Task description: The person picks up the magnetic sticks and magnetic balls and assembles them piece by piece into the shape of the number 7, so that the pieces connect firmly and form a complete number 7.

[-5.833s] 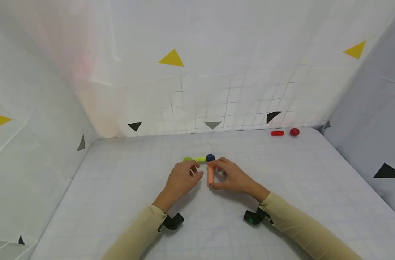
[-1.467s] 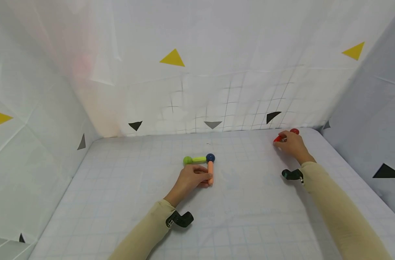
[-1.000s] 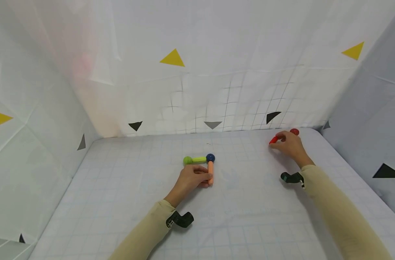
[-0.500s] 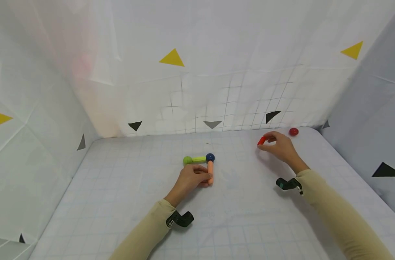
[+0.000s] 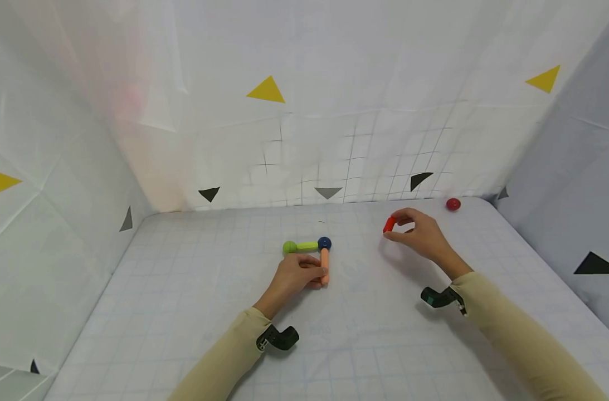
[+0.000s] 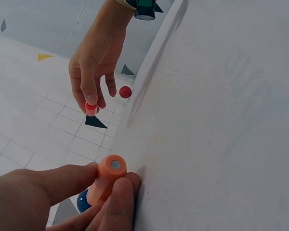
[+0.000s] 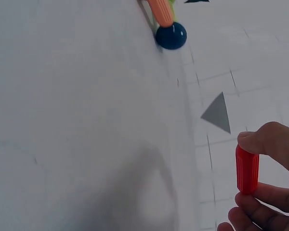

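Right hand (image 5: 418,236): raised just above the table (image 5: 194,312), right of centre toward the far edge; a short red rod (image 5: 389,224) is pinched by its two ends between thumb and forefinger, the remaining fingers loosely curled. The same rod is seen held upright in the right wrist view (image 7: 247,169). Left hand (image 5: 293,277): rested on the table near the middle; an orange rod (image 5: 325,266) is gripped between thumb and fingertips, lying flat and pointing toward the far edge. Blue ball (image 5: 324,243): joined to the far end of the orange rod. Lime-green rod (image 5: 307,245): laid from the blue ball toward the left edge, ended by a green ball (image 5: 289,247); an L-shape is formed by these four pieces. Red ball (image 5: 453,204): lying alone near the far right corner, apart from the right hand. Table surface: covered with a white gridded sheet.
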Demonstrator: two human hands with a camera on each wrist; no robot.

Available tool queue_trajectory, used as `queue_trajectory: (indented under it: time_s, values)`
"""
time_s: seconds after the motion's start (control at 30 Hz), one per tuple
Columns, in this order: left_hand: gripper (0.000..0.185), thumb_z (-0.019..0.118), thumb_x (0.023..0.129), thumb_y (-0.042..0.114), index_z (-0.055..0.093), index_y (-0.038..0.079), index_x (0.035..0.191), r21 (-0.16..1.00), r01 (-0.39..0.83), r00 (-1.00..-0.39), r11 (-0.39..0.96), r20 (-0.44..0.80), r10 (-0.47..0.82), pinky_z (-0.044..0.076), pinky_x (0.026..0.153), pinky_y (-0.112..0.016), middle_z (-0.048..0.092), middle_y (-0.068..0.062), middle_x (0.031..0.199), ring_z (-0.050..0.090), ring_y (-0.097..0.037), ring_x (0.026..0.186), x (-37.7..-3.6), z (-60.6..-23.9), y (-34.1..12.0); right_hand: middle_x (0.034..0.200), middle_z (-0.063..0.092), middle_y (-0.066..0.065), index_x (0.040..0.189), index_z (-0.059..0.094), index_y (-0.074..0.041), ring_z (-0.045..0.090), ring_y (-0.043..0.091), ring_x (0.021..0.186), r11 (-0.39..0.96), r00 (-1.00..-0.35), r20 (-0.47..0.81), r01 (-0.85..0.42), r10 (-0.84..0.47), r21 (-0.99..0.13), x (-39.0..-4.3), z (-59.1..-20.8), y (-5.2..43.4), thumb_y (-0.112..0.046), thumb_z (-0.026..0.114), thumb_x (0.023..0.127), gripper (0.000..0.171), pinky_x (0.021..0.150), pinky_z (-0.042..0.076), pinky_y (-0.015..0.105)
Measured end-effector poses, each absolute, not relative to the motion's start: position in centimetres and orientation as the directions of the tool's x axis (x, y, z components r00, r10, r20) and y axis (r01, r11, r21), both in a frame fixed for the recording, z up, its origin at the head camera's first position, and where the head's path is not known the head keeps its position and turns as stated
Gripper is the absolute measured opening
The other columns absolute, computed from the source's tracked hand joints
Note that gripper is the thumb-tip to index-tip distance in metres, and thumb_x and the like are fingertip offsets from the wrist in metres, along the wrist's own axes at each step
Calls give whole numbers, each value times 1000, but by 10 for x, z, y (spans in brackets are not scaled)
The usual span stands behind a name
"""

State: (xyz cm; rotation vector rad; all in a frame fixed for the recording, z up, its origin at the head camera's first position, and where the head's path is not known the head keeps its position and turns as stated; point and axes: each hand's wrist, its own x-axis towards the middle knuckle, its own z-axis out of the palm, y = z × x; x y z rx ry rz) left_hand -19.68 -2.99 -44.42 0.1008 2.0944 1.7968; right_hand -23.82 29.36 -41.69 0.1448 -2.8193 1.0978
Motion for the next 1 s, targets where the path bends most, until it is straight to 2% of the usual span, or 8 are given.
queue_trajectory:
  time_s: [0.2, 0.43, 0.77, 1.0]
  values:
    - [30, 76, 78, 16, 66, 0, 101, 964, -185, -927, 193, -236, 291, 54, 64, -31, 66, -10, 85, 67, -22, 71, -198, -444, -30, 108, 59, 6, 116, 57, -10, 52, 30, 103, 716, -974, 192, -219, -120, -663, -229, -416, 280, -42, 77, 75, 56, 78, 49, 42]
    - [30, 76, 79, 15, 66, 0, 102, 965, -185, -924, 188, -235, 300, 54, 64, -31, 66, -10, 85, 67, -21, 71, -198, -444, -31, 106, 59, 4, 116, 58, -12, 53, 27, 101, 715, -968, 208, -243, -138, -656, -216, -415, 264, -42, 78, 74, 55, 76, 50, 38]
    - [29, 76, 79, 15, 66, 1, 102, 964, -183, -925, 191, -235, 298, 54, 64, -31, 66, -10, 85, 67, -21, 71, -197, -443, -31, 102, 59, -1, 114, 58, -10, 53, 24, 97, 680, -933, 281, -357, -225, -641, -196, -410, 235, -37, 79, 73, 53, 74, 51, 39]
    - [30, 75, 79, 16, 66, 0, 103, 962, -185, -924, 201, -240, 297, 54, 64, -31, 66, -9, 84, 67, -21, 70, -196, -442, -30, 101, 59, -4, 112, 58, -12, 54, 23, 96, 656, -926, 275, -378, -259, -653, -186, -411, 218, -36, 80, 73, 51, 73, 51, 38]
